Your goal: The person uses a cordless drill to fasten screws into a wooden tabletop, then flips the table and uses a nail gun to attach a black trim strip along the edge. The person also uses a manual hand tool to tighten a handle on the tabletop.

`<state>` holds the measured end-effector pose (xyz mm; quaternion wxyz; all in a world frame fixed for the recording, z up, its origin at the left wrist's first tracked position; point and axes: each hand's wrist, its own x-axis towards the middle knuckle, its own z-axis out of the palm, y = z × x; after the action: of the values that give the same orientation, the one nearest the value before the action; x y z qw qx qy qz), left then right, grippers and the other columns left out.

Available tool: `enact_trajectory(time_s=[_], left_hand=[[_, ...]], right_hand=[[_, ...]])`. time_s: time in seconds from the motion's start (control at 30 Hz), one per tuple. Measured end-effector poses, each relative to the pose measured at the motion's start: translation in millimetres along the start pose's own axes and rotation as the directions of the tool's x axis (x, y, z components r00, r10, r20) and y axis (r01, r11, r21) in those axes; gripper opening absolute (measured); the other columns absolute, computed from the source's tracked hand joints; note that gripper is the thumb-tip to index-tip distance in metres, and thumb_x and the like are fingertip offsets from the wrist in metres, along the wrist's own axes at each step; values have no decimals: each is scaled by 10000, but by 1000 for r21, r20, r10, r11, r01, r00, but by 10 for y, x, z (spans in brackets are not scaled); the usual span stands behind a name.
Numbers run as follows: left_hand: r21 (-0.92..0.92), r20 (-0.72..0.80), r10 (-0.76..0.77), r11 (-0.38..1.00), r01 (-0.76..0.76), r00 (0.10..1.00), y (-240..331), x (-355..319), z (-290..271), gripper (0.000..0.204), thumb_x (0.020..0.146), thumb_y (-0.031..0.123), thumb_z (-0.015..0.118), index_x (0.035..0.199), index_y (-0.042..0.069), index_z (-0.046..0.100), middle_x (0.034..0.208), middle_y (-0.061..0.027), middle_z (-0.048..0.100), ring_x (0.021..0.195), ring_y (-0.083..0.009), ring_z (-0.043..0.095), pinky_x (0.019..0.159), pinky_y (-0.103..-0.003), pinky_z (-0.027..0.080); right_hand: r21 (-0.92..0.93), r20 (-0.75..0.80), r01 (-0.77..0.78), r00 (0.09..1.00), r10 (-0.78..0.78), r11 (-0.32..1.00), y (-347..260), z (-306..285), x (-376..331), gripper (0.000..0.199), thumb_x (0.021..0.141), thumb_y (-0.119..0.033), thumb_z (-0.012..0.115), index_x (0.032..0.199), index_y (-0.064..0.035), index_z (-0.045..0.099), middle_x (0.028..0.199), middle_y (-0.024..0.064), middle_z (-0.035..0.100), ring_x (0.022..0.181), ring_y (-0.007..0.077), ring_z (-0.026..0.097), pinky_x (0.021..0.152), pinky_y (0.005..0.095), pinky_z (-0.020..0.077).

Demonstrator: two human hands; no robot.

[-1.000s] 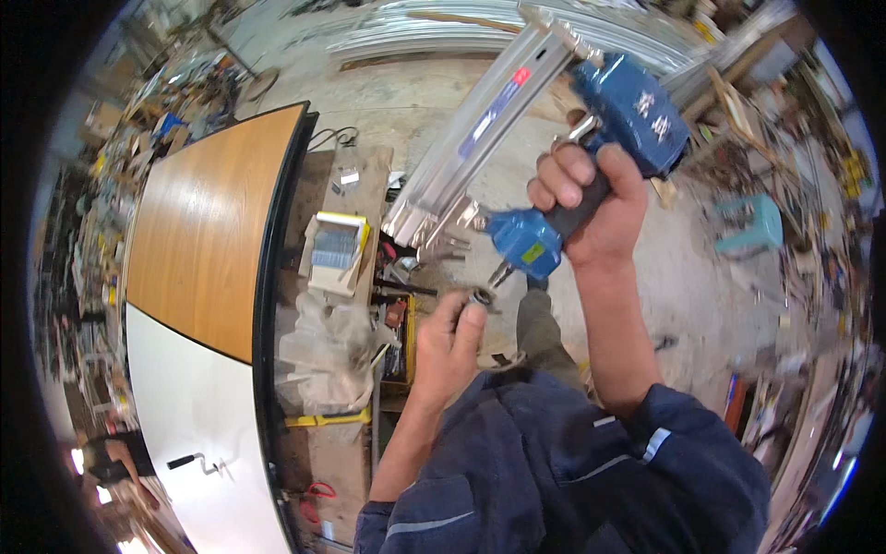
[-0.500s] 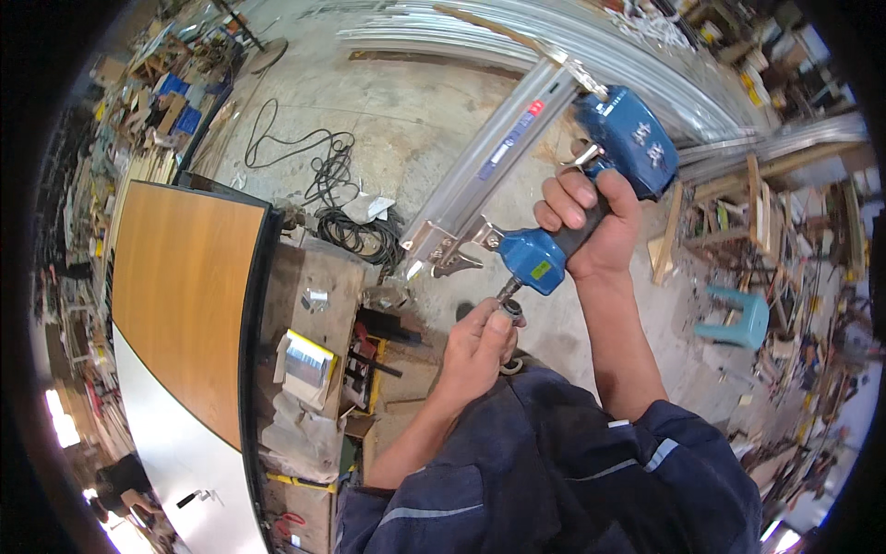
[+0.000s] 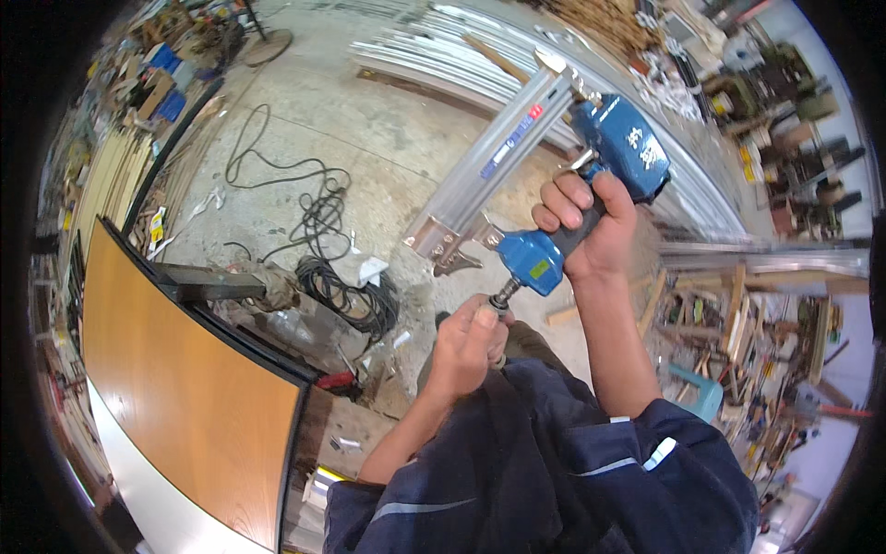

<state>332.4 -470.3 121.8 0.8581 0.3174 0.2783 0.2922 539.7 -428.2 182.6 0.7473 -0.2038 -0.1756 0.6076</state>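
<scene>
a small yellow label (image 3: 540,269) sits on the blue butt end of the nail gun (image 3: 572,185) i hold up, just above my left thumb. two narrow stickers run along its silver magazine, one red (image 3: 535,112) near the top and one blue (image 3: 491,167) lower down. white markings (image 3: 643,148) show on the blue head. blue boxes (image 3: 166,83) stand far left among the clutter.

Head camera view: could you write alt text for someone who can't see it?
A person's right hand grips a blue pneumatic nail gun with a long silver magazine, while the left hand pinches the metal fitting at its handle base, above a cluttered workshop's concrete floor with coiled black cable.
</scene>
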Motion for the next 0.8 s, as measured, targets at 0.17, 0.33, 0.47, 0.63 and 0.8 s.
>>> enact_trajectory(time_s=[0.17, 0.33, 0.47, 0.63, 0.8], left_hand=[[93, -82, 138, 987, -130, 987, 741, 721, -535, 446, 1080, 402, 494, 1005, -34, 550, 660, 44, 370, 556, -49, 315, 499, -245, 266], [254, -361, 292, 945, -208, 886, 1292, 1426, -1365, 365, 1074, 318, 521, 982, -29, 585, 670, 52, 422, 558, -50, 353, 497, -244, 292], [514, -525, 448, 845, -150, 723, 1717, 2131, -2150, 307, 1074, 259, 506, 979, -10, 619, 687, 38, 482, 579, -66, 416, 529, -247, 345], [562, -658, 440, 827, 10, 611, 2656, 2693, -2862, 279, 1074, 237, 503, 998, 11, 647, 702, -53, 577, 665, -165, 537, 616, -342, 451], [854, -516, 799, 449, 265, 308, 3600, 2691, -3373, 377, 848, 143, 766, 1189, 21, 660, 1144, -166, 636, 1025, -353, 623, 887, -423, 522]], right_hand=[[-116, 75, -172, 981, 181, 978, 473, 238, 1376, 259, 962, -282, 603, 1141, -95, 592, 714, -51, 486, 609, 105, 476, 638, 329, 415], [-114, 125, -459, 873, 471, 881, 1472, 279, 2796, 162, 955, -233, 576, 1057, -107, 576, 727, -26, 494, 636, 133, 494, 671, 351, 446], [-94, 102, -655, 743, 662, 750, 2412, 80, 4039, 159, 955, -225, 570, 933, -69, 585, 728, -1, 505, 640, 144, 504, 678, 350, 463], [-329, -114, -760, 621, 775, 561, 3374, 300, 5293, 160, 972, -202, 578, 852, -101, 547, 785, 25, 565, 667, 163, 552, 663, 367, 487], [-317, -163, -858, 469, 868, 405, 3990, 658, 6215, 146, 978, -190, 597, 892, -74, 576, 757, 47, 596, 641, 181, 583, 619, 373, 511]])
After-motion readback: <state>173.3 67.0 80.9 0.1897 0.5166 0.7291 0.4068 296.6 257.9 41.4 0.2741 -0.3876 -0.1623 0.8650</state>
